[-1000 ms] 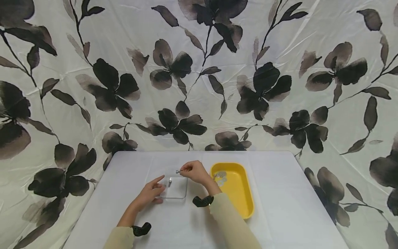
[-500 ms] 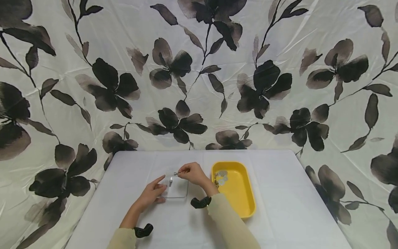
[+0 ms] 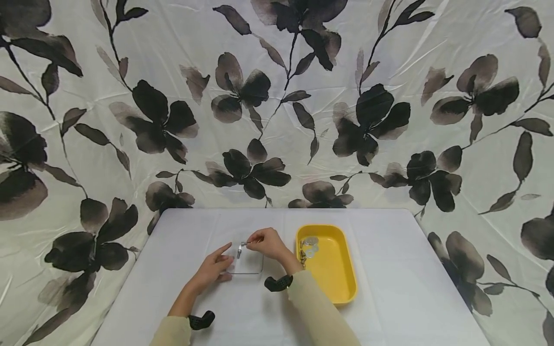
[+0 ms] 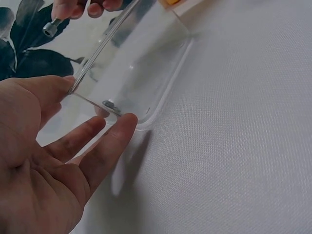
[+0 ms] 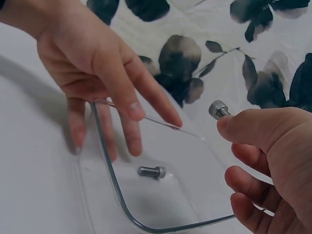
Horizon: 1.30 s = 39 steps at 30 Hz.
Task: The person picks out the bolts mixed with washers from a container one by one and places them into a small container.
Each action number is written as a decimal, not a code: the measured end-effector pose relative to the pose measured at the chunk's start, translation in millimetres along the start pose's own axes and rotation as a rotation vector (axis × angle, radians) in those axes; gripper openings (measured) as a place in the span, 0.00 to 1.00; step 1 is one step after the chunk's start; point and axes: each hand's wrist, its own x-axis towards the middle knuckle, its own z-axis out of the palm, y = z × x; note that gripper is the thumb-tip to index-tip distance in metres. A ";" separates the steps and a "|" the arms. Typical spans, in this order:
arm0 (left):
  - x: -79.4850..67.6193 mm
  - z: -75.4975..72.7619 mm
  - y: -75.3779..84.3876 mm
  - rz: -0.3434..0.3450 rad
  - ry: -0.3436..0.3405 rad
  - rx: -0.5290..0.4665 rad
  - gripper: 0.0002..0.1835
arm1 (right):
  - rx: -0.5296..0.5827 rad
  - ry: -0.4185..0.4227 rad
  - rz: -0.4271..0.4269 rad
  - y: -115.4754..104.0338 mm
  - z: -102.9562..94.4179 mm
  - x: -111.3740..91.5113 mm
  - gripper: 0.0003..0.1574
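Observation:
A clear box [image 3: 254, 273] stands on the white table with one socket-head bolt [image 5: 152, 172] lying on its floor. My left hand [image 3: 212, 267] rests against the box's left side, fingers extended along its wall and rim. Between thumb and index finger, my right hand [image 3: 269, 241] pinches a second socket-head bolt [image 5: 218, 109], its knurled head sticking out. This bolt is above the box near its far rim, also visible in the left wrist view. The other fingers of the right hand are bent; a small shiny bit shows between them, too hidden to name.
Right of the box sits a yellow tray [image 3: 342, 283]. Several bolts [image 3: 303, 257] and flat washers [image 3: 311, 241] lie in its far left part. A floral cloth [image 3: 277, 96] hangs behind the far edge of the table [image 3: 389, 250].
My right hand has moved slightly left and toward me, bringing the pinched bolt further over the box. The left hand stays at the box's side.

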 end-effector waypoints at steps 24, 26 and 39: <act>-1.3 7.9 -2.1 0.002 0.011 0.009 0.32 | -0.023 0.026 0.026 6.4 -12.4 -7.8 0.10; -1.7 7.2 -1.5 0.004 0.021 0.008 0.32 | -0.021 0.032 0.031 6.1 -14.5 -7.2 0.09; -6.2 8.5 13.7 0.094 0.170 0.291 0.28 | -0.017 0.033 0.047 3.6 -32.3 -14.5 0.09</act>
